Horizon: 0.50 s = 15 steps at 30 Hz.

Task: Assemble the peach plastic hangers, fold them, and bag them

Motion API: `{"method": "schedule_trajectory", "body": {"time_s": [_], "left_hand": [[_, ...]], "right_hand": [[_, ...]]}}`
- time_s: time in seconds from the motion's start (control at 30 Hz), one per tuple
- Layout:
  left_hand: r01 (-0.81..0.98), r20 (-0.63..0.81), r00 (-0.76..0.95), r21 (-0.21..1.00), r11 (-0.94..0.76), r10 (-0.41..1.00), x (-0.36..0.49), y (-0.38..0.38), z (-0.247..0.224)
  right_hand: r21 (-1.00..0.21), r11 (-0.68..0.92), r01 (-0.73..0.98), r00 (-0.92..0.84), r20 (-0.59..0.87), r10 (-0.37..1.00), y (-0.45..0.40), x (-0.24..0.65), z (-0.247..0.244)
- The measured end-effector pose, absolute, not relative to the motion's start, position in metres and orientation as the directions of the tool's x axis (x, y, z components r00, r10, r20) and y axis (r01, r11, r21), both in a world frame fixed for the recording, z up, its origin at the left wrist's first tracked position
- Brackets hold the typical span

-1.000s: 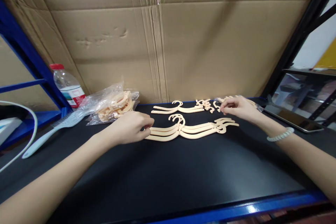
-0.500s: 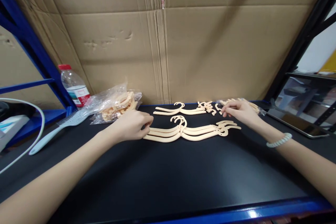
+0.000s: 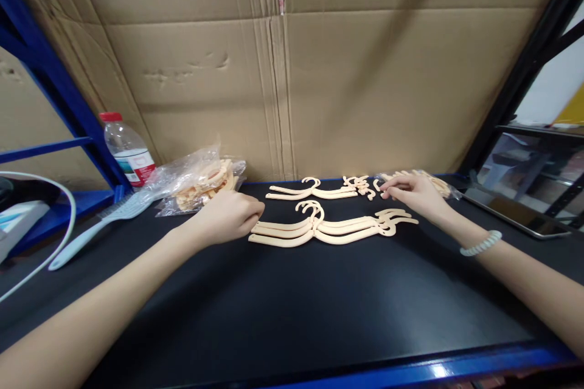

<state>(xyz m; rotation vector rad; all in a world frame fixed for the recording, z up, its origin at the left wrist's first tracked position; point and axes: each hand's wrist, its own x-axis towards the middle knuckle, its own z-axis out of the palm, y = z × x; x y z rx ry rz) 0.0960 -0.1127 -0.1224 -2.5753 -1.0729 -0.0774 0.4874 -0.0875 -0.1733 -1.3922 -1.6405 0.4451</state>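
Cream hangers with curved arms and hooks (image 3: 287, 234) lie stacked at mid-table. Behind them is another set of cream hanger pieces (image 3: 335, 193). Closed at the left ends of the front stack, my left hand (image 3: 232, 216) has its fingertips hidden, so what they hold, if anything, cannot be seen. My right hand (image 3: 413, 191) is pinched beside a small cream hook (image 3: 377, 185); whether it grips a piece is too small to tell. A pile of small hooks (image 3: 358, 185) lies just left of it. More cream pieces (image 3: 395, 219) lie at the right end of the front stack.
On the black table (image 3: 310, 310), a bag of cream pieces (image 3: 205, 185), a light blue brush (image 3: 121, 209) and a bottle (image 3: 130, 152) are at the left. Another bag (image 3: 440, 184) lies behind my right hand. A tablet-like device (image 3: 515, 213) is at the far right.
My left hand has closed more and shifted slightly left, showing more of the hanger ends. My right hand has moved slightly left toward the small hooks.
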Motion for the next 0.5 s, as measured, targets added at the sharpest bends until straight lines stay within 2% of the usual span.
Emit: {"method": "schedule_trajectory", "body": {"time_s": [0.3, 0.5], "left_hand": [[0.703, 0.193, 0.704, -0.328, -0.631, 0.683, 0.0976, -0.1151, -0.1224], [0.696, 0.176, 0.702, -0.372, -0.613, 0.69, 0.0973, -0.1126, -0.1228]], "right_hand": [[-0.685, 0.274, 0.675, 0.071, 0.43, 0.9, -0.0923, 0.4831, -0.168], [-0.665, 0.313, 0.678, 0.042, 0.461, 0.887, -0.0893, 0.485, -0.1723]]}}
